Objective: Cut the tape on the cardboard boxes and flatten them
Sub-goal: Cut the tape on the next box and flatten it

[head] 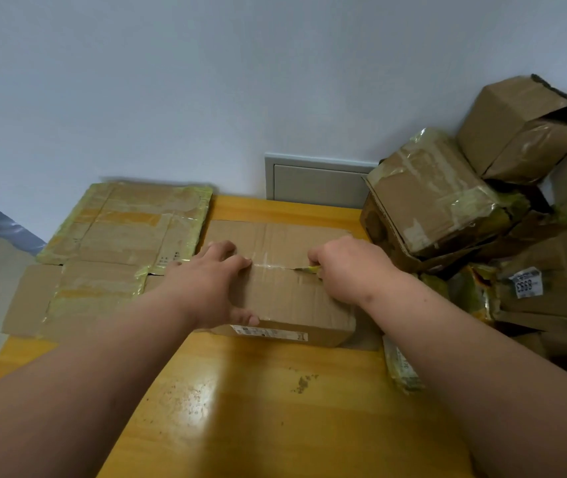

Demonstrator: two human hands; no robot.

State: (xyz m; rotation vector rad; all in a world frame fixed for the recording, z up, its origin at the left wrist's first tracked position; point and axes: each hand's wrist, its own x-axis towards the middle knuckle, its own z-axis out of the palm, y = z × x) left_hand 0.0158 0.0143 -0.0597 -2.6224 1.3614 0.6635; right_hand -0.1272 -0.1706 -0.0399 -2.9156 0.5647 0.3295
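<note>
A brown cardboard box (289, 298) sits on the yellow wooden table (258, 408), its top seam covered with clear tape (268, 265). My left hand (206, 284) grips the box's left end, fingers over the top and thumb on the near side. At the right end of the seam, my right hand (347, 270) holds a small yellow-green cutter (308, 269) whose tip touches the tape. Most of the cutter is hidden in my fist.
Flattened boxes with yellowish tape (109, 250) lie at the table's back left. A heap of unflattened taped boxes (475, 201) rises at the right, against the wall. A grey wall panel (316, 182) is behind the table. A taped scrap (401, 369) lies near my right forearm.
</note>
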